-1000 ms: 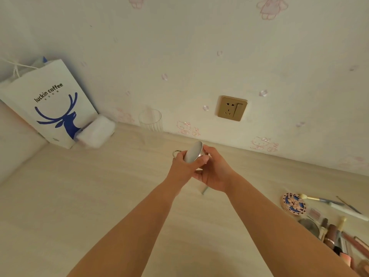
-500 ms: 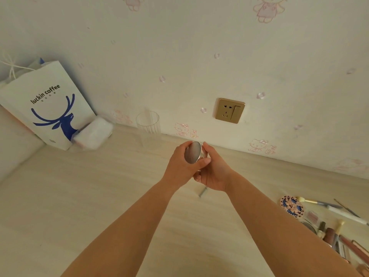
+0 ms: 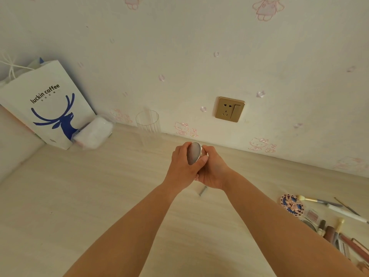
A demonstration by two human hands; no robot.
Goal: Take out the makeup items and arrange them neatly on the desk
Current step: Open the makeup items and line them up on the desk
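Note:
Both my hands meet above the middle of the pale wooden desk (image 3: pixel 79 196), close to the wall. They hold a round silver compact (image 3: pixel 193 156) on edge between them. My left hand (image 3: pixel 182 168) wraps its left side with the thumb under its rim. My right hand (image 3: pixel 212 170) grips the right side, and its fingers are partly hidden behind the compact. A small grey tube (image 3: pixel 202 190) lies on the desk just below my hands. At the right edge lies a cluster of makeup: a blue patterned round case (image 3: pixel 292 204), brushes (image 3: pixel 319 200), pencils and lipsticks (image 3: pixel 339 236).
A clear ribbed glass (image 3: pixel 148 124) stands at the wall, left of my hands. A white paper bag with a blue deer (image 3: pixel 48 104) leans in the left corner beside a white soft pack (image 3: pixel 93 132). A gold wall socket (image 3: pixel 229 109) is above the desk.
The compact has turned upright in my hands, its flat face now toward me. My hands have stayed together at the same spot near the wall.

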